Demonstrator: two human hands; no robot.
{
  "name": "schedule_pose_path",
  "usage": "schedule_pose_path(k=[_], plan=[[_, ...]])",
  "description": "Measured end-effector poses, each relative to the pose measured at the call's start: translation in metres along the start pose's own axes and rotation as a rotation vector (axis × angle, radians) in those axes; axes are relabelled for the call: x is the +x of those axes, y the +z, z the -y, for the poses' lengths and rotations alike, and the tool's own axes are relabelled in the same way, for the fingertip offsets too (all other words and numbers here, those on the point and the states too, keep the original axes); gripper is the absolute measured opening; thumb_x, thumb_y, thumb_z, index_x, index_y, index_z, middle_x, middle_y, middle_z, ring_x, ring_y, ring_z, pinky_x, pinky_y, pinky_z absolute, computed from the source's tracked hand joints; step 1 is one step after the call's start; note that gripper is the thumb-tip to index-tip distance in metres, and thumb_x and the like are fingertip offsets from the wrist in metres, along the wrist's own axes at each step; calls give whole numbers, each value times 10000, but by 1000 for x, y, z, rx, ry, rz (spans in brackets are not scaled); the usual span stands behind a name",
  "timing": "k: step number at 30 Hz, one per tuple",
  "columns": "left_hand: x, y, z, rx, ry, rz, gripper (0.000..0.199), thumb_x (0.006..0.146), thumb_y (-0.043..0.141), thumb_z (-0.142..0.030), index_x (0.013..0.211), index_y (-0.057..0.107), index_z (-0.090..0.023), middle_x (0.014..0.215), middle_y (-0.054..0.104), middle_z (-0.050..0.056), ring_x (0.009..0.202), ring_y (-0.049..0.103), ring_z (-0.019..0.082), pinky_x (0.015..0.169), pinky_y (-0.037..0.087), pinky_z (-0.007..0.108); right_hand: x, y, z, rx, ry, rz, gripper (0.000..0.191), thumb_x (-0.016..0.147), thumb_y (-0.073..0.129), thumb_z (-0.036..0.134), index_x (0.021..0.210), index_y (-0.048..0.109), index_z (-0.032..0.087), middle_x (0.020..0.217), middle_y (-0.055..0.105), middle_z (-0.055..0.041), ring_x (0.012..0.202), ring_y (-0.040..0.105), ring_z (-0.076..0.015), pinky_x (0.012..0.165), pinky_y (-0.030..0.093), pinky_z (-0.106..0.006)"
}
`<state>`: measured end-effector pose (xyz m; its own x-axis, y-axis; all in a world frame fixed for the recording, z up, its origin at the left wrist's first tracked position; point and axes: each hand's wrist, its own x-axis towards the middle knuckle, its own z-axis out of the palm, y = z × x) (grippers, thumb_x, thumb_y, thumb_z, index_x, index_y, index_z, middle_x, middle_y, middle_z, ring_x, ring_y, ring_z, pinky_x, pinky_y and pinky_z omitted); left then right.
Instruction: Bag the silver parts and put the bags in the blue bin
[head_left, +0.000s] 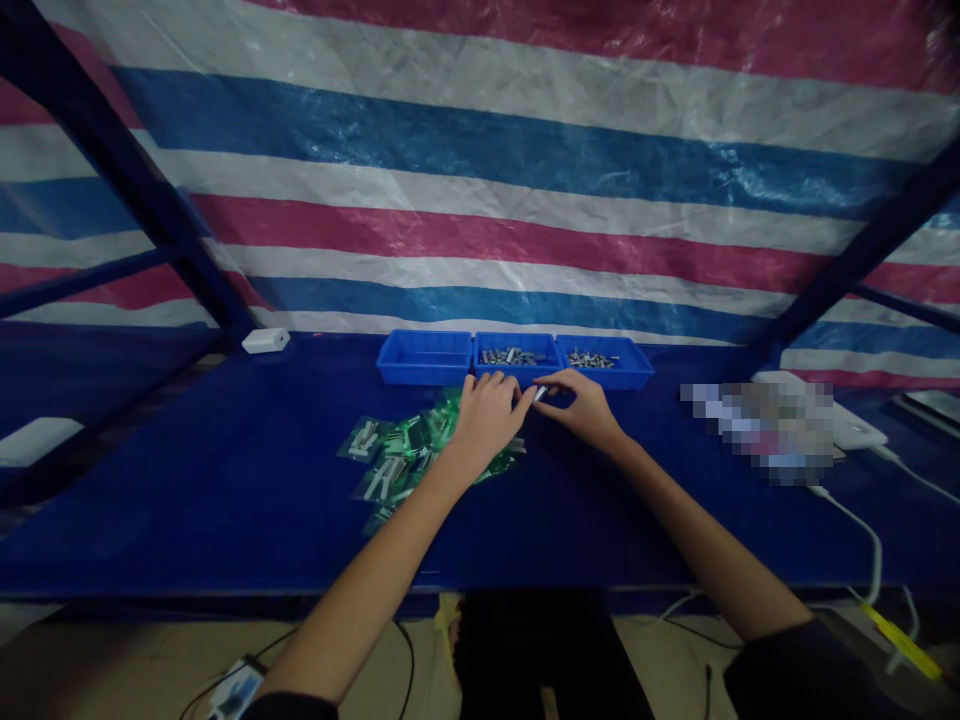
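Just in front of the blue trays, my two hands meet at a small shiny metal piece. My right hand pinches it between thumb and fingers. My left hand has its fingers bent, and its thumb meets the same piece from the left side. Under and beside my left wrist is a heap of small clear and green plastic bags with silvery metal parts inside. The middle blue tray contains loose metal parts, and the right blue tray has smaller metal parts.
The left blue tray joins the row at the table's back. White adapters stand on the left. On the right are a blurred-out object, a white device and a white cable. Blue frame posts and striped sheeting enclose the table.
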<state>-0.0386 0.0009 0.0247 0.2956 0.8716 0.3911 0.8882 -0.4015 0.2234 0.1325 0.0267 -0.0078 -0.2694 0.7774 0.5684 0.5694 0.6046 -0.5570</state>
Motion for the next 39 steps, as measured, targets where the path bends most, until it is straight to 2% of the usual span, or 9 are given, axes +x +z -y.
schedule_pose_path(k=[4,9,14,20,26,32,34,37,39], plan=[[1,-4,-6,-161,-11,51,393,918,292,-438,784,559,-183,871,600,33,868,545,192,824,338,375,2,-3,14,102,-12,-141,214,705,686,295,903,678,212,786,646,-26,702,578,-139,650,474,-274],[5,-7,-3,-341,-42,64,291,899,357,-420,822,545,-212,868,594,-2,842,546,163,821,360,364,-1,2,23,164,71,-248,164,680,709,335,752,687,189,687,643,-17,585,547,-114,574,469,-260],[7,-8,-1,-399,-111,150,389,892,332,-451,710,562,-195,796,600,15,831,554,181,816,390,372,-4,6,27,220,218,-249,230,641,723,405,737,700,197,662,672,-20,554,581,-128,560,488,-272],[10,-11,2,-684,-124,254,423,905,284,-451,862,616,-192,922,649,31,861,581,162,755,439,279,-2,3,34,361,275,-200,297,620,729,430,780,701,181,676,694,-36,633,646,-181,639,536,-321],[12,-2,7,-439,-133,23,443,919,278,-417,706,583,-176,794,596,37,808,565,159,758,416,301,-2,10,35,587,273,-47,307,720,657,376,954,676,179,803,713,-43,744,676,-181,735,549,-337],[10,-4,11,-109,-90,-59,352,916,312,-402,786,555,-182,890,601,42,939,515,216,856,355,400,7,7,21,490,396,-217,321,708,641,443,803,681,139,689,684,-52,641,642,-169,628,538,-304],[12,-6,14,-83,-99,-78,328,919,303,-400,842,542,-189,893,604,41,930,513,214,851,354,399,12,2,14,496,409,-240,374,708,635,459,901,669,140,779,695,-71,708,652,-179,655,539,-307],[13,-7,18,-50,-121,-40,307,913,313,-389,864,541,-189,915,604,50,937,509,223,858,346,414,15,-6,11,553,355,-144,562,708,645,439,1196,536,183,1008,673,-93,865,646,-185,736,535,-320],[12,-5,19,-29,-78,41,258,893,365,-369,892,550,-189,975,591,58,981,491,235,875,336,425,12,-10,13,522,307,26,624,695,664,419,1254,480,209,1080,645,-97,908,632,-183,762,525,-329]])
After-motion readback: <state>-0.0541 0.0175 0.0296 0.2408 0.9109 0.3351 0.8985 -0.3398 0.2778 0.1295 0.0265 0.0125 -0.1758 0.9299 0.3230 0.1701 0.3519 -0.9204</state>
